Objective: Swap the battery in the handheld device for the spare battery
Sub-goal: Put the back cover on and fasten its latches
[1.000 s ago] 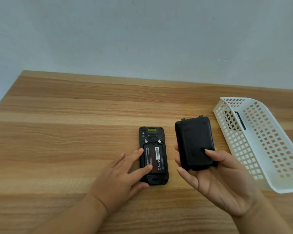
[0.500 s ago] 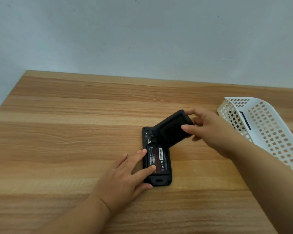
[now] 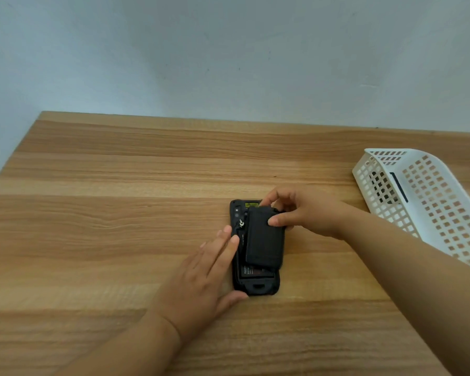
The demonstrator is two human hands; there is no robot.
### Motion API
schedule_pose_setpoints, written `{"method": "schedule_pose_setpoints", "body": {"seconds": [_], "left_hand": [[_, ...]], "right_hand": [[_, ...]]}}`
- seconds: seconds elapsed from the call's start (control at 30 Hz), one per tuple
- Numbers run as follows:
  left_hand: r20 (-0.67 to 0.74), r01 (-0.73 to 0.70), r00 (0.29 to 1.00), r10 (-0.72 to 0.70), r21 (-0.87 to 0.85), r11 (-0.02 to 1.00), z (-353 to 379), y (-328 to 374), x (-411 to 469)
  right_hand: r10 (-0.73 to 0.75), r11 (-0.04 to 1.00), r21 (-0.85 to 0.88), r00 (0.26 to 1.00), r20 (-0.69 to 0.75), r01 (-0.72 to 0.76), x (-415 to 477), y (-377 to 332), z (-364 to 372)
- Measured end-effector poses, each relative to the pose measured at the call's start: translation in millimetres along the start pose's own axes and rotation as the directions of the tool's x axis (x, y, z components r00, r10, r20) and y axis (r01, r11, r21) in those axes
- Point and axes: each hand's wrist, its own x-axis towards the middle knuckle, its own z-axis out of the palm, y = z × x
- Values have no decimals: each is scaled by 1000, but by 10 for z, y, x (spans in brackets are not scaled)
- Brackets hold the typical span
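A black handheld device (image 3: 258, 287) lies face down on the wooden table, its back open. A battery (image 3: 255, 272) with a red-and-black label sits in its bay, mostly hidden. My right hand (image 3: 301, 210) pinches the top end of a black back cover (image 3: 263, 240) and holds it over the device's upper half, slightly skewed to the right. My left hand (image 3: 201, 278) rests flat against the device's left edge, fingers spread, thumb at the lower corner. A dark flat item (image 3: 398, 187), possibly a battery, shows through the basket's wall.
A white perforated plastic basket (image 3: 429, 202) lies at the right side of the table, beyond my right forearm. The wooden table (image 3: 120, 213) runs back to a pale wall; its left edge slants in at the far left.
My right hand turned the cover from a diagonal tilt at the device's top to nearly lengthwise over the battery bay. My left hand stayed at the device's left edge.
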Motion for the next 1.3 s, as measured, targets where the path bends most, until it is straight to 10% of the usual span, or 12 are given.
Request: {"method": "schedule_pose_setpoints", "body": {"seconds": [0.77,1.3], "left_hand": [[60,-39,998,36,57,998,-31,6,22],[107,-42,993,38,35,999,-27,-11,26]], "right_hand": [[-80,983,-176,987,-138,55,-150,21,246],[104,943,333,939,-326,12,-274,235,604]]}}
